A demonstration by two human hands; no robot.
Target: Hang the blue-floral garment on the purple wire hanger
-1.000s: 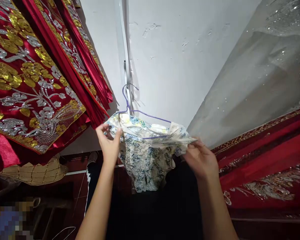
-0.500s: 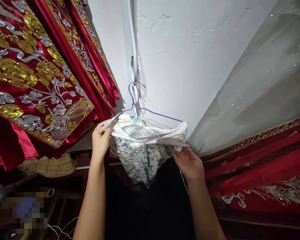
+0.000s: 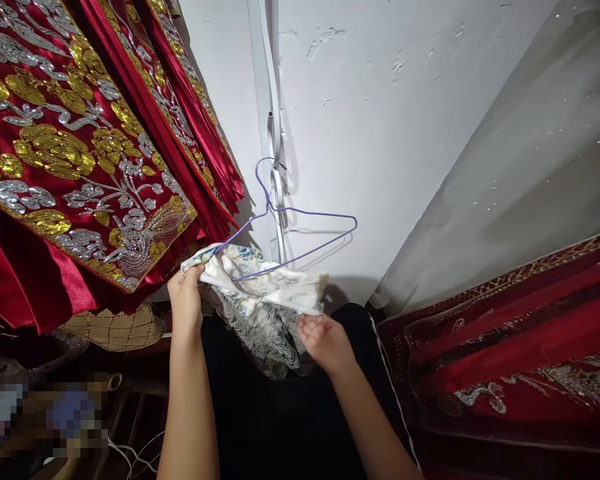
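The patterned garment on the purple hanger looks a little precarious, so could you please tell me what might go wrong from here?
The patterned garment might slide off, since the hanger is bare at the picture's right end.

The thin-looking fabric could stretch or snag on the wire, as the left hand and right hand grip opposite ends of it.

A tug could perhaps unhook the hanger, whose hook seems to hang on the pale strip.

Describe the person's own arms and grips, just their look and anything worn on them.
The left forearm and right forearm are slim and bare up to the picture's edge, with no sleeve, watch or bracelet in view. The left grip and right grip are ungloved human hands without visible markings. Whether the left one wears a ring is unclear.
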